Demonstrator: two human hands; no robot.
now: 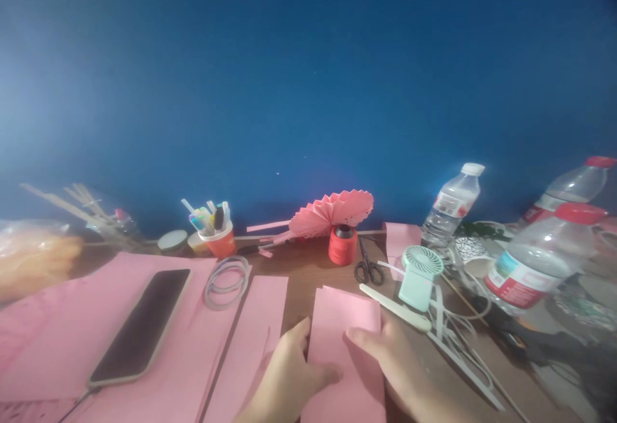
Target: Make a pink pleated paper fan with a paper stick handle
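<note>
A folded sheet of pink paper lies upright in front of me, between both hands. My left hand grips its left edge, thumb across the front and index finger beside the edge. On the other side my right hand is closed on the right edge, its thumb pressed on the paper and its other fingers hidden behind. A narrow pink strip of paper lies to the left of my left hand. Beyond the folded paper are black-handled scissors and a red roll.
Larger pink sheets cover the left side, with a phone and a coiled cable on them. A pen cup and a pleated pink paper fan stand near the blue wall. A mint mini fan and water bottles crowd the right.
</note>
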